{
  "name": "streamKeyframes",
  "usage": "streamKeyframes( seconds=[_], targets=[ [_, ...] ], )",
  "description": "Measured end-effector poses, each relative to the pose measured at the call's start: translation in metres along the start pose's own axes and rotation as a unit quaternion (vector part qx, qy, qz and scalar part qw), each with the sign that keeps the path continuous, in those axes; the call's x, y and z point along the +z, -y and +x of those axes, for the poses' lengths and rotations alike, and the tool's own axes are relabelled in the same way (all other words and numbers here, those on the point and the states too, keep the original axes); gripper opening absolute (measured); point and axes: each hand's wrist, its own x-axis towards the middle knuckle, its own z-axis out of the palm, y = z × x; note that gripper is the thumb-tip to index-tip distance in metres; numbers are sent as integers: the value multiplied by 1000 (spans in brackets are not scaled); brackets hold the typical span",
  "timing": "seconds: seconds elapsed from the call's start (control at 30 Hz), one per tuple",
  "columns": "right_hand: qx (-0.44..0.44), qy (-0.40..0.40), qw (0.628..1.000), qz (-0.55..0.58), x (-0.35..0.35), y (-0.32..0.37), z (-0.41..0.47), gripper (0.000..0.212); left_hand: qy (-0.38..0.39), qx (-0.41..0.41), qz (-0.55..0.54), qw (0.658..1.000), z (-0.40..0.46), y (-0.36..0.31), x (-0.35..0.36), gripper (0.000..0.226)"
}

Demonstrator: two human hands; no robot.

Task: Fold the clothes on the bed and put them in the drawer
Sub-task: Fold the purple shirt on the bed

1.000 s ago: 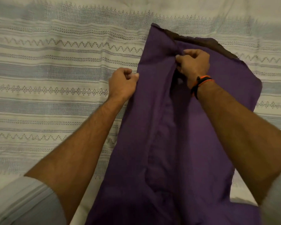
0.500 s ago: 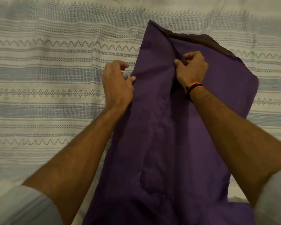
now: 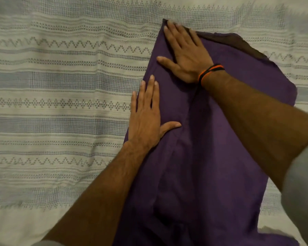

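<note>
1. Pressing flat, my left hand (image 3: 146, 119) and right hand (image 3: 187, 55) (fingers straight, holding nothing) rest on the purple garment (image 3: 212, 148).
2. A wristband (image 3: 211, 71) circles my right wrist.
3. The garment lies on the patterned bedspread (image 3: 60, 103), running from 12 to 6 o'clock.

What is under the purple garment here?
The purple garment lies on a striped bedspread, which shows around it. A darker layer peeks out at its far edge. Both hands press flat on top; anything else beneath is covered.
</note>
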Motion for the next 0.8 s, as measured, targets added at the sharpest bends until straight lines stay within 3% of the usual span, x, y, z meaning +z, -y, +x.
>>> streamKeyframes(
  seconds=[0.1, 0.17, 0.27, 0.33, 0.47, 0.63, 0.8],
  targets=[
    [66, -7, 998, -5, -9, -6, 14, 76, 1, -7, 7, 1000, -1, -1, 1, 127],
    [88, -59, 994, -22, -18, 6, 10, 72, 0, -2, -7, 1000, -2, -1, -1, 124],
    [-83, -129, 988, -17, -13, 33, -20, 62, -48, 26, -58, 997, -12, 1, -2, 104],
    [-157, -89, 983, -31, 4, 36, -42, 63, -81, 34, -76, 993, -29, 1, 0, 89],
    [27, -51, 998, -2, 12, 16, -55, 77, -17, 28, -38, 999, -68, 6, 9, 85],
    [67, 22, 997, 3, -10, 25, -53, 81, 52, -6, -11, 999, -69, 5, -5, 91],
    [80, 47, 995, 20, -25, 53, -83, 78, 128, -20, 11, 992, -65, -6, -36, 101]
  ],
)
